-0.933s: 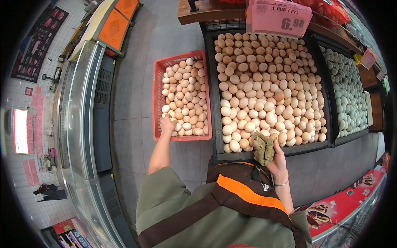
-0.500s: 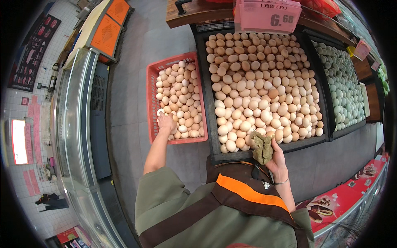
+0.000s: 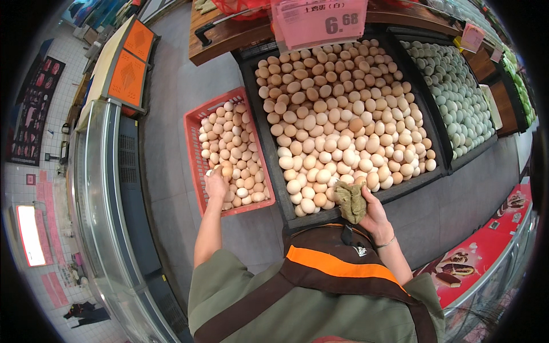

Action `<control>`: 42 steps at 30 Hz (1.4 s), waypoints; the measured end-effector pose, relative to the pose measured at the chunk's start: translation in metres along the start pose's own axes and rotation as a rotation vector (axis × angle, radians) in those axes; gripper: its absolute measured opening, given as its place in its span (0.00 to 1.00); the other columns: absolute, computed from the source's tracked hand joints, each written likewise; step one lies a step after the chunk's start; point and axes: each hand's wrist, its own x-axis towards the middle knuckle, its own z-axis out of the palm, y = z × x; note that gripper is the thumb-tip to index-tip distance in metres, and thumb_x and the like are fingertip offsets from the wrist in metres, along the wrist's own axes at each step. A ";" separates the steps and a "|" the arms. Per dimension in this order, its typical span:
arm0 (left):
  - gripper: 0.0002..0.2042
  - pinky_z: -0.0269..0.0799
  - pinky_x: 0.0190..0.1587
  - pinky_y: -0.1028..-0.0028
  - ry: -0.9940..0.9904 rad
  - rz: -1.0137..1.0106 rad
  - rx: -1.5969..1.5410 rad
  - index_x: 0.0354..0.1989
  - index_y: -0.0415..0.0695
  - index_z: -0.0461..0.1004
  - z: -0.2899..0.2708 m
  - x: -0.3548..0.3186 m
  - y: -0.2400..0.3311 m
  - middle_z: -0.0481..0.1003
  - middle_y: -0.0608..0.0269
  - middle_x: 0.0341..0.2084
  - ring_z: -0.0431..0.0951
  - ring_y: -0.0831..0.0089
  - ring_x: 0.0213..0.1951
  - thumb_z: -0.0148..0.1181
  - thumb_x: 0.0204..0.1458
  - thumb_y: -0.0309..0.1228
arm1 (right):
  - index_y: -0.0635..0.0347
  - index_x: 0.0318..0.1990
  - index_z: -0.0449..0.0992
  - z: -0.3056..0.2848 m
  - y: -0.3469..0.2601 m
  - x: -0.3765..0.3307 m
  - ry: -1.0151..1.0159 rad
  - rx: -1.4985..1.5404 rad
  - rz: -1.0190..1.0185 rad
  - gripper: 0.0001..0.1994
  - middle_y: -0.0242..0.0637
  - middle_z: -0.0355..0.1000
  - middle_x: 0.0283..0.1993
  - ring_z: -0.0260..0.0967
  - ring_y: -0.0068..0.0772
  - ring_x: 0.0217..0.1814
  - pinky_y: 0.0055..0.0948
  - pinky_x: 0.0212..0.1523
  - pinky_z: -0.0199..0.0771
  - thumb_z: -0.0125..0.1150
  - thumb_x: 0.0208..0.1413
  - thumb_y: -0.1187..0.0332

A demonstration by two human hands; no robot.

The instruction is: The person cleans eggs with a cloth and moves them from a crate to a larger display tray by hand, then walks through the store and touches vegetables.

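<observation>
My left hand (image 3: 216, 185) reaches into a red plastic basket (image 3: 194, 160) of brown and cream eggs (image 3: 233, 134). Its fingers are curled around an egg near the basket's left wall; their tips are partly hidden among the eggs. My right hand (image 3: 375, 215) grips a crumpled olive-brown cloth (image 3: 350, 202) between thumb and fingers. The cloth hangs over the front edge of a large black tray (image 3: 323, 218) filled with rows of eggs (image 3: 343, 131). Whether an egg is also within the cloth cannot be seen.
Right of the brown eggs, another black tray (image 3: 446, 171) bears pale green eggs (image 3: 452, 94). A pink price sign (image 3: 319, 23) stands over the main tray's far edge by a wooden shelf (image 3: 229, 35). A glass display case (image 3: 103, 188) runs along the left. A red counter (image 3: 474, 251) lies at right.
The view has shifted, so basket and trays sit lower and further left. My left hand stays in the basket, among the eggs by its left side. My right hand still holds the cloth.
</observation>
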 end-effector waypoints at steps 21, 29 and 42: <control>0.15 0.70 0.50 0.64 -0.090 0.875 0.171 0.44 0.46 0.76 0.011 0.072 0.365 0.73 0.55 0.46 0.71 0.54 0.50 0.62 0.47 0.33 | 0.64 0.64 0.60 -0.032 -0.013 -0.024 0.014 0.090 -0.176 0.24 0.43 0.65 0.62 0.65 0.38 0.62 0.38 0.61 0.67 0.39 0.69 0.56; 0.22 0.71 0.49 0.61 0.014 0.683 -0.264 0.49 0.44 0.70 0.016 0.054 0.347 0.70 0.50 0.46 0.70 0.51 0.49 0.68 0.45 0.35 | 0.63 0.63 0.62 -0.039 -0.019 -0.027 0.006 0.096 -0.186 0.23 0.42 0.66 0.61 0.67 0.38 0.60 0.37 0.60 0.68 0.40 0.69 0.56; 0.16 0.70 0.51 0.64 0.217 0.531 -0.758 0.48 0.43 0.74 0.010 0.014 0.287 0.72 0.51 0.46 0.72 0.54 0.48 0.63 0.48 0.27 | 0.61 0.64 0.61 -0.034 -0.004 -0.022 -0.027 0.046 -0.168 0.26 0.41 0.66 0.62 0.66 0.40 0.61 0.42 0.61 0.67 0.39 0.68 0.52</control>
